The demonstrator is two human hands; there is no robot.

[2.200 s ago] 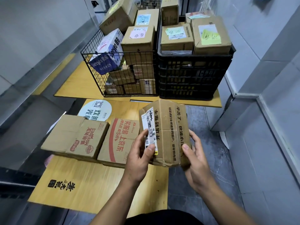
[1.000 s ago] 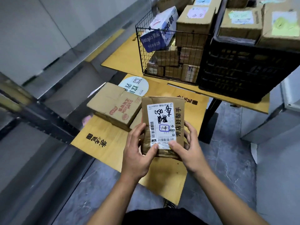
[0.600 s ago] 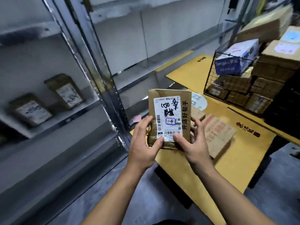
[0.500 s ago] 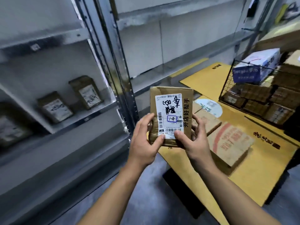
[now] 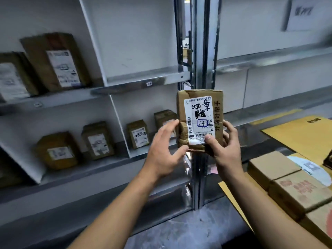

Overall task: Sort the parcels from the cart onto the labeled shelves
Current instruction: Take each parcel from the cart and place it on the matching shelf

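Both hands hold a brown parcel (image 5: 200, 121) upright, label outward: left hand (image 5: 164, 151) at its left edge, right hand (image 5: 225, 146) gripping its lower right; shelved parcels (image 5: 98, 140) beyond the left hand.

Creased matt cardboard parcel (image 5: 199, 121) with glossy paper label (image 5: 198, 119); smooth grey metal shelves (image 5: 143, 83).

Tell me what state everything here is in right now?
Parcel: upright, held in both hands, label facing the camera.
Left hand: gripping the parcel's left edge.
Right hand: gripping its lower right corner.
Shelf parcels: standing upright, labels out.
Upper bay: holds nothing.
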